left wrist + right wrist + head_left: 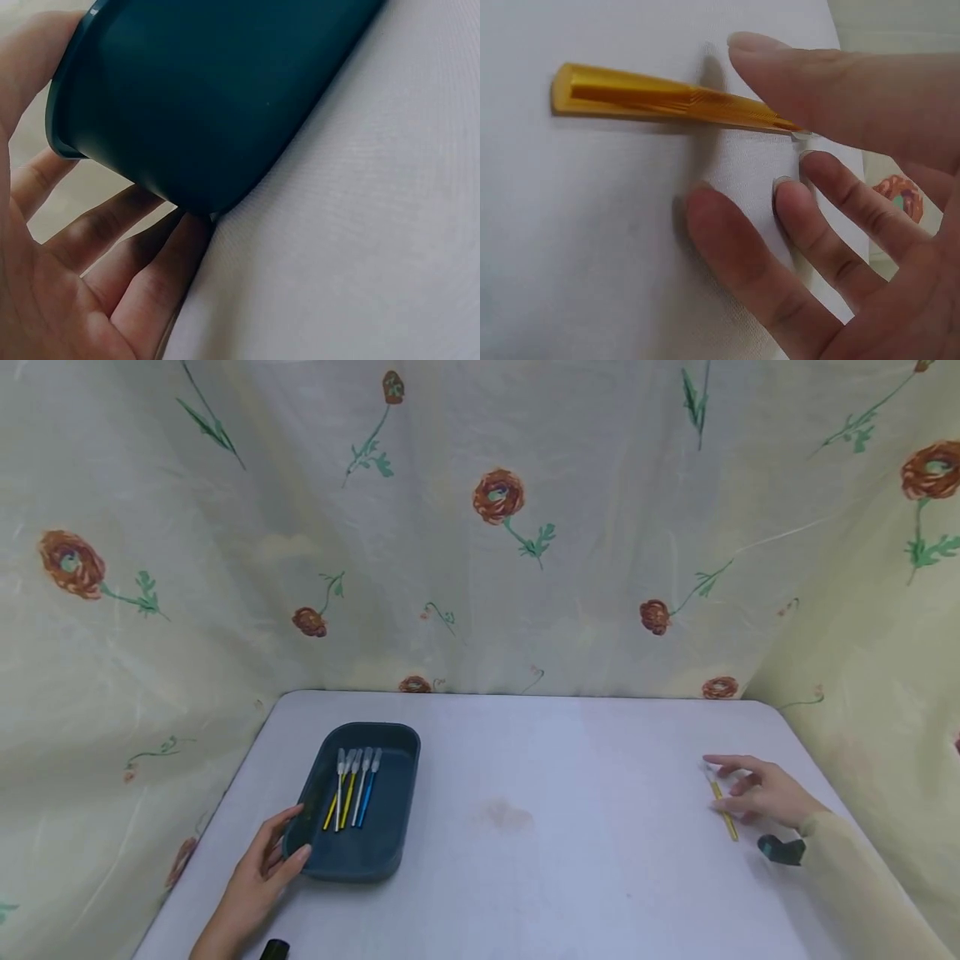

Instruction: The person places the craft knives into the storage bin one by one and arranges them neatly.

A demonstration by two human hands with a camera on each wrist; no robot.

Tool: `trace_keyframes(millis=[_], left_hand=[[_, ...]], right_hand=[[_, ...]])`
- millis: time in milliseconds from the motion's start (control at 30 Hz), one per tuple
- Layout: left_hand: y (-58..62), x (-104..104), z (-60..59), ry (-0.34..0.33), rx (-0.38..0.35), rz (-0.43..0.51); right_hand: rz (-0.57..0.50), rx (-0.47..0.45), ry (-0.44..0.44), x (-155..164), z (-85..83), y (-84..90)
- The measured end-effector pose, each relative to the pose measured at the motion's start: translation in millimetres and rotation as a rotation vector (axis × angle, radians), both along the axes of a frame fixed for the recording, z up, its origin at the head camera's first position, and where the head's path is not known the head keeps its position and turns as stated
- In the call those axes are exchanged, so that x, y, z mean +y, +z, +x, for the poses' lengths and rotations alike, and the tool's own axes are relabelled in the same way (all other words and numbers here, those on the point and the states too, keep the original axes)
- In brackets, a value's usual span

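Observation:
A dark teal tray point(375, 852) sits on the left of the white table and holds several slim tools point(352, 787) with yellow and blue handles. My left hand point(291, 837) rests against the tray's near left corner, thumb on the rim. In the left wrist view the straight fingers point(127, 255) lie along the tray wall point(225, 97). At the right, my right hand point(714, 785) hovers with spread fingers over a yellow-handled tool point(726, 820) lying on the table. The right wrist view shows the thumb point(840, 90) over the yellow handle point(645, 97) and the fingertips point(727, 232) on the table, without a grip.
The white table point(540, 860) has rounded far corners. A floral cloth point(495, 527) hangs behind and along both sides. A faint stain point(506, 814) marks the table's middle. Black wrist straps point(780, 850) show near each arm.

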State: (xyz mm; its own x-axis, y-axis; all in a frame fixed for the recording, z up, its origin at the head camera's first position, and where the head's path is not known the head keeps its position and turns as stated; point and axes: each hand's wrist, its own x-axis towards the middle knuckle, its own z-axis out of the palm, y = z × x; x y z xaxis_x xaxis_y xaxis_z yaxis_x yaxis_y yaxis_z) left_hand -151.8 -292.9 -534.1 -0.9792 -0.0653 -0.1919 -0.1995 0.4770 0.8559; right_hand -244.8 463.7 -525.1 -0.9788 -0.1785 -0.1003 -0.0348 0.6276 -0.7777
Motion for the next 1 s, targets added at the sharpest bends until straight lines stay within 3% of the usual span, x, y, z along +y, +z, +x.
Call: trace_keyframes(millis=[367, 1000], left_hand=[[2.8, 1.5, 0.2, 0.001, -0.002, 0.004], [2.7, 1.1, 1.1, -0.007, -0.004, -0.011]], right_hand=[[0.093, -0.012, 0.048, -4.5, -3.2, 5.1], [0.055, -0.008, 0.084, 1.5, -5.8, 4.1]])
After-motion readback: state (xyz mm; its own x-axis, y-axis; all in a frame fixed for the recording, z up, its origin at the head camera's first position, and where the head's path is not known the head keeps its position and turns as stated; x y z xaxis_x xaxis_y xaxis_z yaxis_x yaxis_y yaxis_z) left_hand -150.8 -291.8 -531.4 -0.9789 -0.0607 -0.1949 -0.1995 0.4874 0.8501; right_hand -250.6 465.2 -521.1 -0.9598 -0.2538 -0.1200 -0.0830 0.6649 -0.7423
